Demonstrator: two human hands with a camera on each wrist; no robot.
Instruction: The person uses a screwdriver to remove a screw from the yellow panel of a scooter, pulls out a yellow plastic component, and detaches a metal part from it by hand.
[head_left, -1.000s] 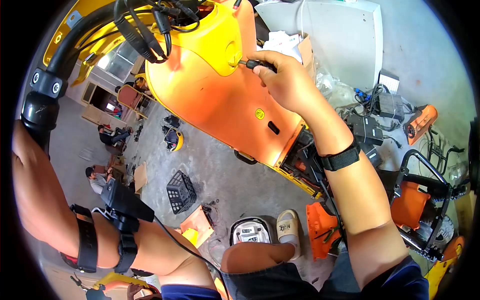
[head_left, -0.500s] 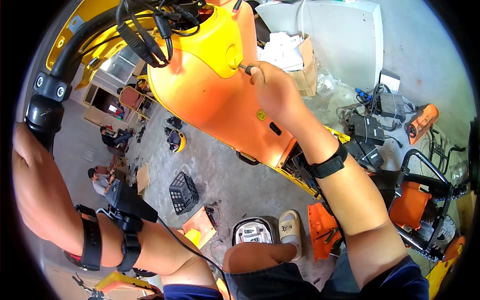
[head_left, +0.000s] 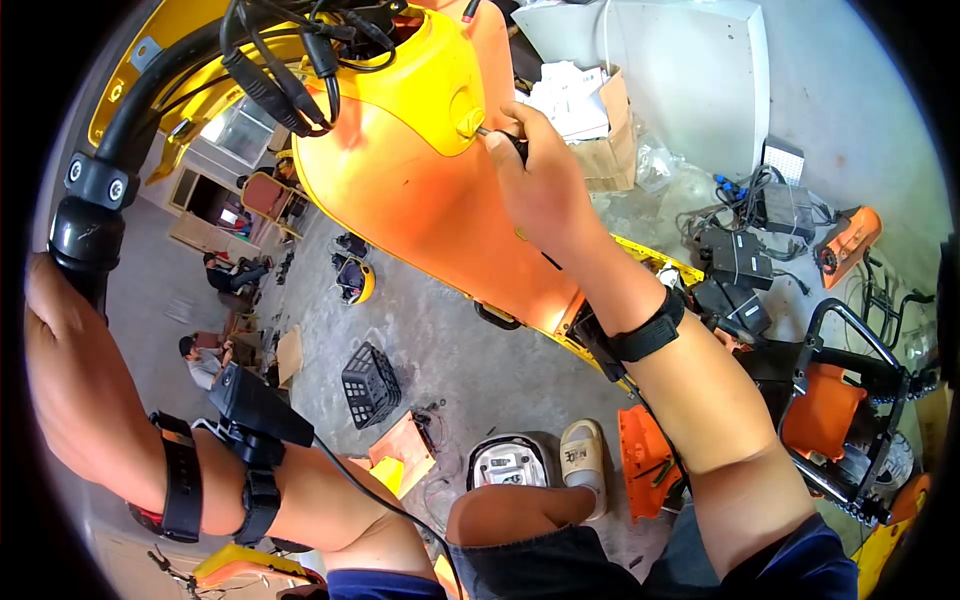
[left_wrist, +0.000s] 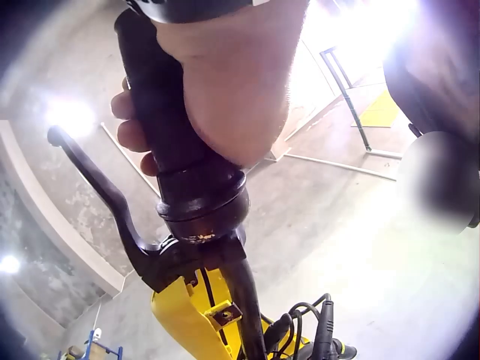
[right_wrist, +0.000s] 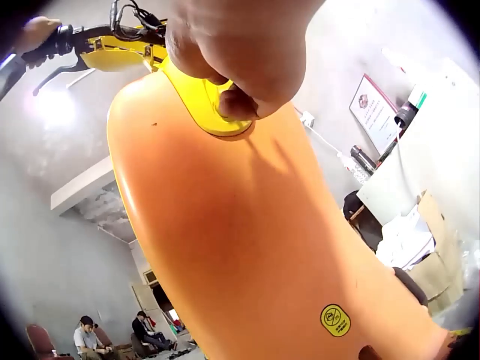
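Observation:
My left hand (left_wrist: pixel 236 90) wraps its fingers round the black handlebar grip (left_wrist: pixel 154 97), beside a black lever (left_wrist: pixel 105 187). In the head view that hand (head_left: pixel 45 290) is partly visible at the left edge. My right hand (head_left: pixel 543 175) holds a thin-shafted tool, apparently a screwdriver (head_left: pixel 484 131), its dark handle mostly hidden by the fingers. The tool's tip meets the lower end of the yellow cover (head_left: pixel 430 85), which lies on the large orange body panel (head_left: pixel 400 200). In the right wrist view my right hand (right_wrist: pixel 240 52) hides the tool.
Black cables (head_left: pixel 270 80) hang beside the yellow cover. A cardboard box (head_left: pixel 612 150) and black power units (head_left: pixel 735 258) are at the right. On the floor are a black crate (head_left: pixel 370 385) and orange parts (head_left: pixel 645 460). Two seated people are in the background.
My right hand has turned about the tool and its wrist has shifted left and slightly down, while the tip stays at the yellow cover. My left hand keeps its grip.

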